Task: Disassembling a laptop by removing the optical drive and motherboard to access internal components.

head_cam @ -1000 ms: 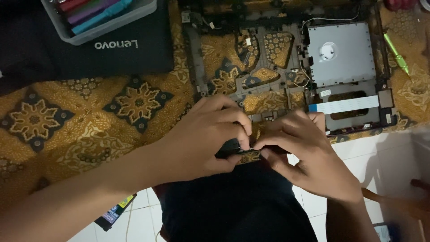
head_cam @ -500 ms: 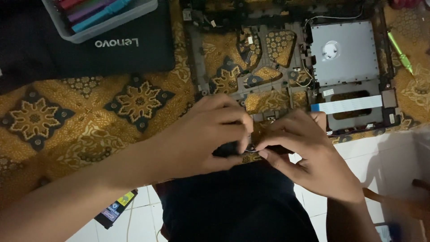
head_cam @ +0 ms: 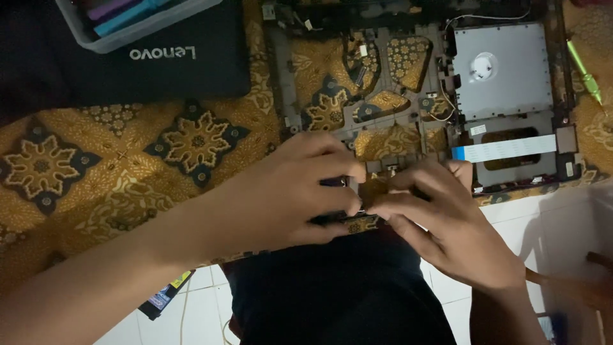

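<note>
A stripped dark laptop frame (head_cam: 357, 124) lies on a gold patterned cloth (head_cam: 128, 179). My left hand (head_cam: 287, 191) and my right hand (head_cam: 440, 217) meet at the frame's near edge. Both pinch a small dark part (head_cam: 350, 206) there; most of it is hidden under my fingers. A silver optical drive (head_cam: 501, 70) sits in the frame's right side, with a white flat ribbon cable (head_cam: 504, 148) just below it.
A black laptop lid (head_cam: 128, 70) lies at the upper left under a grey tray of coloured items (head_cam: 128, 22). A green screwdriver (head_cam: 584, 73) rests at the right edge. White floor tiles (head_cam: 562, 217) show at the lower right, and a small flat dark object (head_cam: 163, 297) lies by my arm.
Both hands stay pinched together at the frame's near edge. My fingers have shifted only slightly.
</note>
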